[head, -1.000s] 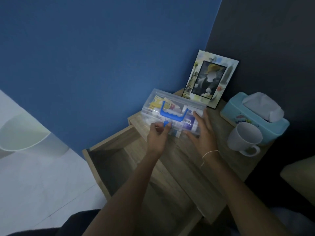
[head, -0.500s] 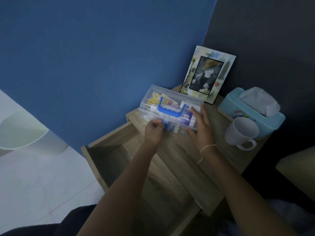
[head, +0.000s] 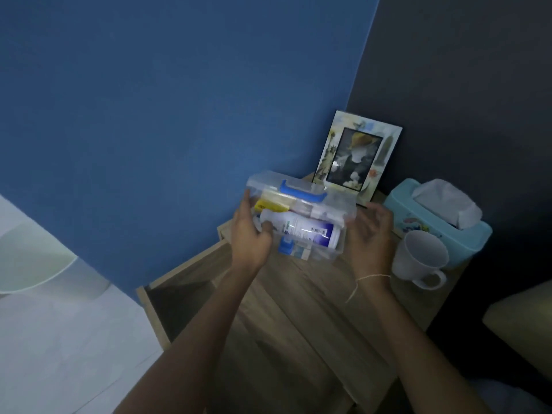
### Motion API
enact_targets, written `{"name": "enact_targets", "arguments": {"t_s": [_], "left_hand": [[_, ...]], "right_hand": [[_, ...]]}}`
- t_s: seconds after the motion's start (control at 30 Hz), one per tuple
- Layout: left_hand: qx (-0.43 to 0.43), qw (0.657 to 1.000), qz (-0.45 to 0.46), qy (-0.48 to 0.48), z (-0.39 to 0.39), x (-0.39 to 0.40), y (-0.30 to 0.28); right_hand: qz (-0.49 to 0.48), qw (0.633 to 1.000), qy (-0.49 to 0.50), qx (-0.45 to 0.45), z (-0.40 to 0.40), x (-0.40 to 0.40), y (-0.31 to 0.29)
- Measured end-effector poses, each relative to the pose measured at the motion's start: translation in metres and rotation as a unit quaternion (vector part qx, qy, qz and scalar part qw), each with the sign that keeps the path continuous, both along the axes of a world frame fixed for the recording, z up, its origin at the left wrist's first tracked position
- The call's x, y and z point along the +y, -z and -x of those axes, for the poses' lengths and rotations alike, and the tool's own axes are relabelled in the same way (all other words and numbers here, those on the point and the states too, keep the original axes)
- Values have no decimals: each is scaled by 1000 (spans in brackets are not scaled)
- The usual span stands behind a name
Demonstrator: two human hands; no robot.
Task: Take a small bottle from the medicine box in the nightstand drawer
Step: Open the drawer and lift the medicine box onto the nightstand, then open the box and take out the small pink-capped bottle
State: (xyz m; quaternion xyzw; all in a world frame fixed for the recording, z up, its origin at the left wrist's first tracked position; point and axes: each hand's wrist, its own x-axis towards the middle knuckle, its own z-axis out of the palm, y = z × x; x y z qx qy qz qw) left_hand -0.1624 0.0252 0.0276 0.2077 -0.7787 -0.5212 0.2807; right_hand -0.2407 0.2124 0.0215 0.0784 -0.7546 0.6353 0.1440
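Sitting on the nightstand top, just above the pulled-out drawer (head: 179, 297), the clear medicine box (head: 301, 216) is being opened there, presumably because the flat wood steadies it better than the drawer would. Its lid, carrying the blue handle (head: 301, 192), is standing tilted up and back toward the picture frame (head: 358, 156), so the contents are lying exposed toward the person. The left hand (head: 251, 234) is pressing against the box's near-left corner, its grip closing with thumb and fingers around the white cap end of a white bottle with a purple label (head: 301, 230) that is lying on its side across the open box; whether this counts as the small bottle asked for is hard to judge, since a smaller blue-capped item (head: 286, 245) is lying in front of it, too blurred to name. The right hand (head: 370, 234) is hovering at the box's right end with fingers curled and spread wide, holding nothing, probably bracing the box so it is not sliding while the bottle is being drawn out. Right of the box, a white mug (head: 418, 258) and a teal tissue box (head: 439, 222) are standing near that hand, so a careless sweep outward could be knocking the mug.
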Motion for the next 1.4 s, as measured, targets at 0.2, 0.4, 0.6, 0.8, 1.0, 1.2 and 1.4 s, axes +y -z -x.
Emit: {"name": "enact_targets", "arguments": {"t_s": [0.2, 0.4, 0.6, 0.8, 1.0, 1.2, 1.4], "left_hand": [[-2, 987, 115, 112, 40, -26, -19], [-236, 912, 329, 70, 38, -46, 17], [-247, 902, 346, 73, 28, -41, 45], [-249, 906, 325, 103, 28, -46, 48], [-252, 914, 303, 98, 28, -42, 43], [-243, 926, 270, 107, 16, -37, 41], [-282, 912, 281, 94, 13, -31, 30]], "right_hand": [[-23, 996, 36, 72, 21, -20, -24], [-286, 955, -37, 74, 54, -24, -16], [-330, 942, -47, 28, 75, -32, -19], [-357, 931, -76, -29, 71, -28, 2], [-322, 943, -79, -11, 70, -21, 1], [-281, 953, -96, -53, 76, -17, -11], [-298, 945, -101, -94, 50, -8, -20]]}}
